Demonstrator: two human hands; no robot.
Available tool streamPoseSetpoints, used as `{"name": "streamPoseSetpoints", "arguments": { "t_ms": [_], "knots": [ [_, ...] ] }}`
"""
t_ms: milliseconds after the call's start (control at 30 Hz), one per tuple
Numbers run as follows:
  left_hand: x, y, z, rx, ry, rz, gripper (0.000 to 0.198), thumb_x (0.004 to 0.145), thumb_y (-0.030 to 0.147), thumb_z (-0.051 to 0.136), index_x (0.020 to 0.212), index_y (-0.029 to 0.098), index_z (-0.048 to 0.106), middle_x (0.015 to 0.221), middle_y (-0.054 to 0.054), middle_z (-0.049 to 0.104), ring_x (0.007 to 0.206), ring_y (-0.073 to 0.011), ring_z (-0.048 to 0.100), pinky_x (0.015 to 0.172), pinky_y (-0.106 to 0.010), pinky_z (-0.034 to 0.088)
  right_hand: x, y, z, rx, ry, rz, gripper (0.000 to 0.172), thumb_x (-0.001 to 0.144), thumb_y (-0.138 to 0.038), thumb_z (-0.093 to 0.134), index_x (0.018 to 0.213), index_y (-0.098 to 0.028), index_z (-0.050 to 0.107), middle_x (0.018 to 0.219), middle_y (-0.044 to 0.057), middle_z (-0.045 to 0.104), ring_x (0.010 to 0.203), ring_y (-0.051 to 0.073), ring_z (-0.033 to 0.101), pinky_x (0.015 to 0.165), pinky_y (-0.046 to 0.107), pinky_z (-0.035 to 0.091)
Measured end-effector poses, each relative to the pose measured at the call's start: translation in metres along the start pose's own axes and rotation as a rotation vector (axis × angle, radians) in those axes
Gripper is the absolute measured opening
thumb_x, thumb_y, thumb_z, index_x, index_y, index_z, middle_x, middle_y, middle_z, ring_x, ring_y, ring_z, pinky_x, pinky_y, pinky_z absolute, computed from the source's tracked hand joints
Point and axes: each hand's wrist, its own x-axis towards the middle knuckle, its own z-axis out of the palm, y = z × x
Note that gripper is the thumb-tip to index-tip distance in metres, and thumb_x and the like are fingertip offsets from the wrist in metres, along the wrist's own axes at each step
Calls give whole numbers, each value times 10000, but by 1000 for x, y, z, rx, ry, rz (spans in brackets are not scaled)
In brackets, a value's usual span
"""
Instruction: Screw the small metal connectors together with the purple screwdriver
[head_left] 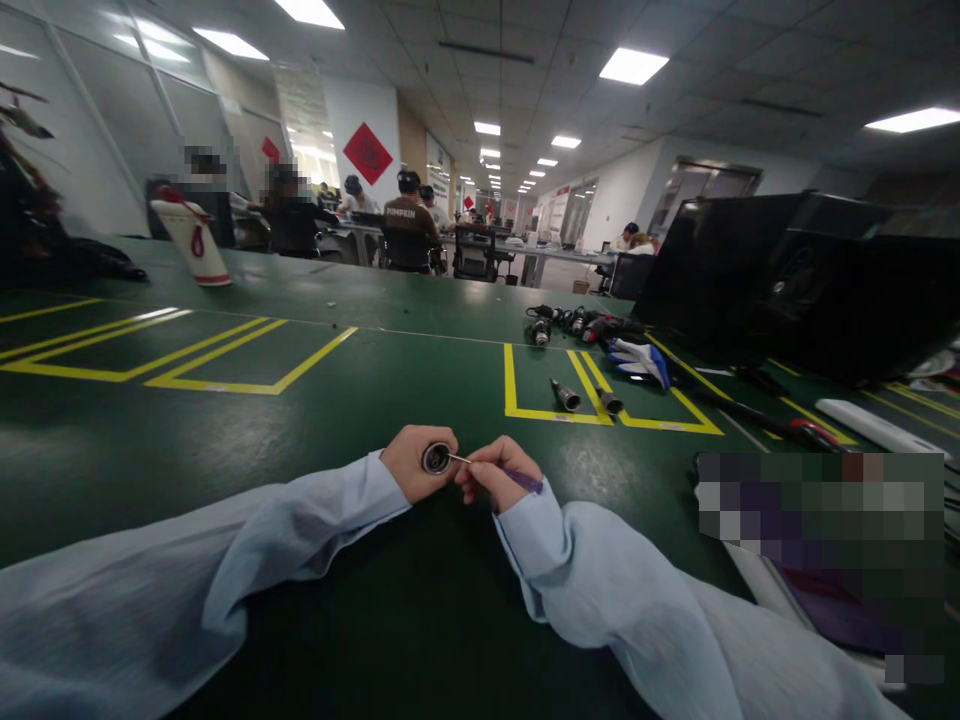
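Observation:
My left hand [416, 470] is wrapped round a cylindrical metal connector [436, 458], its round open end with a dark inside facing me. A screwdriver [525, 481] with a thin metal shaft and a purple handle is gripped in my right hand [499, 472]. The shaft's tip reaches the rim of the connector; whether it goes inside I cannot tell. Ahead of my right hand, a metal connector [566, 396] lies inside a yellow-taped area, and another connector [610, 402] rests on the tape to its right.
Several connectors with cables [540, 332] lie farther back on the green table [420, 360], beside a blue-and-white glove [637, 362]. Black monitors [720, 270] stand at right. A paper cup [193, 240] stands at far left. People sit at desks beyond.

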Motion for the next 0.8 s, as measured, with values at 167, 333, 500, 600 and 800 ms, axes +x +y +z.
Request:
{"name": "streamPoseSetpoints", "arguments": {
  "t_ms": [167,333,500,600,800],
  "knots": [
    [0,0,-1,-101,-17,-47,161,638,244,528,557,133,444,497,25,476,464,-66,414,429,-160,328,5,1,-4,208,-98,103,119,625,-154,619,612,-168,502,539,-14,651,410,84,544,400,197,454],
    [0,-1,-2,-136,-19,-63,143,627,232,526,563,133,444,496,34,458,455,-61,400,424,-160,324,4,-2,-3,241,-110,119,119,623,-149,608,614,-171,491,523,-21,638,419,85,548,412,198,460],
    [1,-2,0,-31,13,-26,147,646,244,514,568,133,458,505,31,460,463,-67,406,432,-168,320,0,-5,-1,1,-26,22,75,646,-170,560,625,-176,488,530,-30,613,427,81,514,404,193,424],
    [1,-3,0,78,13,-4,142,654,242,508,568,138,463,499,32,463,466,-72,410,440,-173,315,-4,-4,1,-269,57,-109,55,648,-181,536,619,-177,489,546,-22,590,455,87,498,424,201,391],
    [2,-7,2,237,-41,-12,115,633,225,516,562,152,462,492,38,471,470,-79,425,452,-179,311,-9,1,1,-712,87,-254,54,656,-179,479,609,-184,504,580,-5,562,522,112,489,516,238,387]
  ]
}}
